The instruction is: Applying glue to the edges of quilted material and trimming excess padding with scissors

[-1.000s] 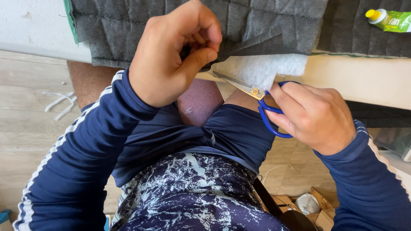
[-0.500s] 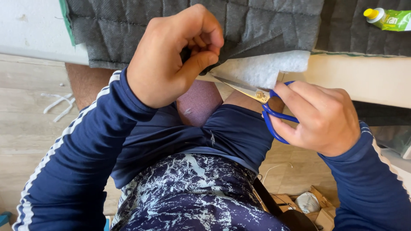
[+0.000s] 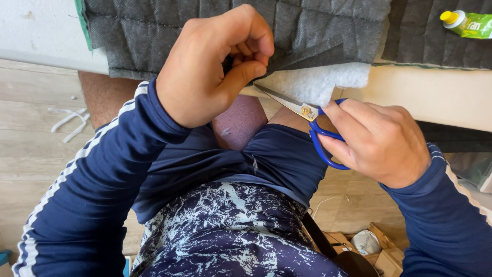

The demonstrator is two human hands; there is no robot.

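While the left hand (image 3: 215, 66) pinches one edge of the grey quilted fabric (image 3: 318, 31) at the table edge (image 3: 435, 92), fingers closed tight, the right hand (image 3: 376, 141) grips one pair of blue-handled scissors (image 3: 307, 115), blades nearly closed beside the white padding (image 3: 318, 82). One green tube (image 3: 469, 23) lies on the fabric.

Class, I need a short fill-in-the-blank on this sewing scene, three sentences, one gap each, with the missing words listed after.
1. The right hand holds scissors with ____ handles.
2. The left hand pinches the edge of the quilted ____ fabric.
3. The tube at the table's far right has a ____ cap.

Missing words: blue; grey; yellow
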